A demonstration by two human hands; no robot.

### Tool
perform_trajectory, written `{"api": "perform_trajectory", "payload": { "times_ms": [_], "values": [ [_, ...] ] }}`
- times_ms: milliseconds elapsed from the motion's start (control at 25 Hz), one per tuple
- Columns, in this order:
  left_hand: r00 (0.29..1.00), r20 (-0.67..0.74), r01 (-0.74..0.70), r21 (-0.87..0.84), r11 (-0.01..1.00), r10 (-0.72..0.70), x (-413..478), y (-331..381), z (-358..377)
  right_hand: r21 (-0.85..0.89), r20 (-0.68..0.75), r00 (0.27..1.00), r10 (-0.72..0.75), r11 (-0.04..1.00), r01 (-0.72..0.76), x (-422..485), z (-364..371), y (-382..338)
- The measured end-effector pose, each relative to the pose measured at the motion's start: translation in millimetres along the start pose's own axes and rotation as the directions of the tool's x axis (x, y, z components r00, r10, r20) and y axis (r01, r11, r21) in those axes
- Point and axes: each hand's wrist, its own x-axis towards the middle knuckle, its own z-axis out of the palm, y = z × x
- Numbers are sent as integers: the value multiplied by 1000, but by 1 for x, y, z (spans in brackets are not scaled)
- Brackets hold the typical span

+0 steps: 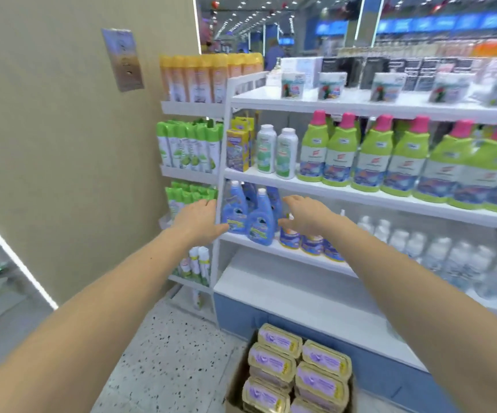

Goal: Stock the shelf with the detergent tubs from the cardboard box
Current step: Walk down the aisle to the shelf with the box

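A cardboard box stands on the floor at the bottom centre, filled with several gold-rimmed detergent tubs with purple lids. Above it the white shelf unit has a bare lower board. Both my arms reach toward the shelf one level higher. My left hand is spread open beside the blue spray bottles, its fingers touching the leftmost one. My right hand is open too, hovering over small blue-and-yellow tubs to the right of those bottles. Neither hand holds anything.
Green bottles with pink caps and white bottles fill the shelf above. Clear white-capped bottles stand to the right. A narrow side rack with yellow and green cans adjoins a beige wall. The floor is speckled.
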Motion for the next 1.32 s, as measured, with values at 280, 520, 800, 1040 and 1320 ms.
{"api": "perform_trajectory", "payload": {
  "times_ms": [280, 520, 800, 1040, 1320],
  "values": [
    [981, 62, -182, -29, 983, 183, 110, 60, 53, -22, 31, 975, 220, 975, -219, 35, 35, 98],
    [954, 121, -274, -12, 962, 274, 153, 83, 99, 24, 103, 940, 326, 944, -330, 41, 80, 143],
    [907, 193, -376, -28, 926, 374, 189, 85, 171, 39, 167, 870, 464, 878, -476, 39, 145, 160],
    [896, 239, -362, -94, 927, 374, 201, 74, 237, 58, 239, 791, 564, 804, -591, 41, 208, 170],
    [886, 374, -192, -238, 952, 273, 186, 59, 361, 162, 312, 748, 585, 743, -649, 33, 335, 192]
  ]
}}
